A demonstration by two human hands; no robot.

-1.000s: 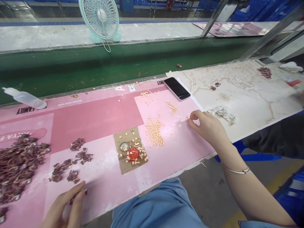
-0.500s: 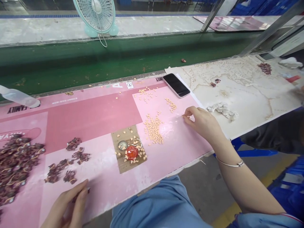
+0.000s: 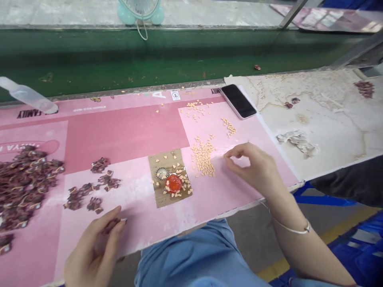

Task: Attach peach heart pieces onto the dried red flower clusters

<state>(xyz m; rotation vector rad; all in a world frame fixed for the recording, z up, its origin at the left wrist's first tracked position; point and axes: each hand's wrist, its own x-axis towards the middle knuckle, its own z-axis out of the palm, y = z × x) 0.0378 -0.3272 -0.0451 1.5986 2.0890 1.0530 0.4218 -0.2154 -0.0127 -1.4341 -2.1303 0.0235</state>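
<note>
My left hand (image 3: 95,247) is closed at the table's near edge, thumb and finger around a dark red-brown figurine-like piece (image 3: 110,226), partly hidden by the fingers. My right hand (image 3: 259,169) is pinched just above the pink mat, right of a pile of small tan heart-shaped pieces (image 3: 203,158); anything at its fingertips is too small to make out. Between the hands lies a brown card (image 3: 160,199) bearing a red round cap (image 3: 173,183), a metal bottle cap (image 3: 162,173) and scattered tan pieces. Several similar dark pieces (image 3: 95,205) lie beyond my left hand.
A large heap of dark pieces (image 3: 26,179) covers the left side. A plastic squeeze bottle (image 3: 32,97) lies at the back left, and a phone (image 3: 238,101) at the back right. White crumpled gloves (image 3: 299,141) rest on the pale table. A green channel (image 3: 119,59) and a fan (image 3: 140,10) stand behind.
My right hand has moved left and nearer to the tan pile, still pinched. My left hand shows more of the dark piece between its fingers. The view has tilted downward.
</note>
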